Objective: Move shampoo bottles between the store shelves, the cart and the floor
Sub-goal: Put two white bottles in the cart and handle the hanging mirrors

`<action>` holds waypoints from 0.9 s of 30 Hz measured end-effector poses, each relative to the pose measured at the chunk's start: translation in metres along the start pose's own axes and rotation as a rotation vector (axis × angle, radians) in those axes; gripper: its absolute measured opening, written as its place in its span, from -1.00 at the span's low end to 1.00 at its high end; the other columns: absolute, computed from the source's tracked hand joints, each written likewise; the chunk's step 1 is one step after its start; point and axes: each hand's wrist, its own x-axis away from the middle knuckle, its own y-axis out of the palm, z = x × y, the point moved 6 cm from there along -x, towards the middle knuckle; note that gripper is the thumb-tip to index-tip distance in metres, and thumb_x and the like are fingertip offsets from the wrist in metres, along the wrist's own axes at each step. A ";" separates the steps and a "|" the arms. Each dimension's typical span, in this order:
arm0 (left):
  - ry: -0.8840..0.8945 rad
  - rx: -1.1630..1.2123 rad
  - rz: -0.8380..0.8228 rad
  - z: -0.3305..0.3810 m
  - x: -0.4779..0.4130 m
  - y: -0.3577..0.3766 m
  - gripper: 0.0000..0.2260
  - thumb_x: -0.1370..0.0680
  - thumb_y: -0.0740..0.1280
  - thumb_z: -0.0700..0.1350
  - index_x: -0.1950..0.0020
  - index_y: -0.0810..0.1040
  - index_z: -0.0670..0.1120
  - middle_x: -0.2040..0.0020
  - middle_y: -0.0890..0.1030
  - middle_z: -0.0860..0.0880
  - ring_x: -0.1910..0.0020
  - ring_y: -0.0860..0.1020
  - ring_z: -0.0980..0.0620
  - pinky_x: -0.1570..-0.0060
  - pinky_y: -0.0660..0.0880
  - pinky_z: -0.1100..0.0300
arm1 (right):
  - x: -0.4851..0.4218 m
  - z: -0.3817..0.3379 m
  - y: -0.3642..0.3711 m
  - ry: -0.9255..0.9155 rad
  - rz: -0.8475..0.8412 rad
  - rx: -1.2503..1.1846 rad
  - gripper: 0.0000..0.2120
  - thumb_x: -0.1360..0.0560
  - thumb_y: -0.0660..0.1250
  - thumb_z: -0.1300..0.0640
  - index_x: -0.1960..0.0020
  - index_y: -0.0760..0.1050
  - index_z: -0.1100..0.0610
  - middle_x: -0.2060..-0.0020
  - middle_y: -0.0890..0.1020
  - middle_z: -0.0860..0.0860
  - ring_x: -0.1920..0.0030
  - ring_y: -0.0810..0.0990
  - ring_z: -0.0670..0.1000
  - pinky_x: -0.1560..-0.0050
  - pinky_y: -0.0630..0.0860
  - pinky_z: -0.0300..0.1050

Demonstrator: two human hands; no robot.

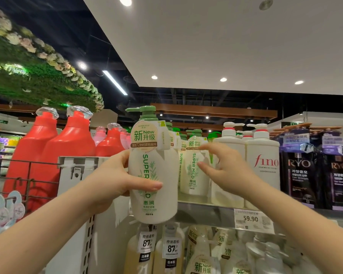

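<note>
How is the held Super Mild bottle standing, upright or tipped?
Upright. The bottle in the left hand has its green pump straight above its base.

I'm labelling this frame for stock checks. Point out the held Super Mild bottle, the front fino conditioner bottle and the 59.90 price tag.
Held Super Mild bottle (156,169): head view, pale body beside the lettering.
fino conditioner bottle (265,162): head view, red logo.
59.90 price tag (250,218): head view, printed price.
</note>
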 end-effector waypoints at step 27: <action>0.121 0.000 -0.028 0.030 -0.077 0.061 -0.32 -0.24 0.60 -0.10 -0.28 0.40 0.06 -0.06 0.66 0.00 -0.04 0.63 0.01 0.00 0.57 0.06 | 0.020 0.019 0.009 0.209 0.081 -0.292 -0.49 -0.27 0.57 0.01 -0.13 0.42 0.00 0.18 0.51 -0.21 0.13 0.57 -0.12 0.19 0.54 -0.29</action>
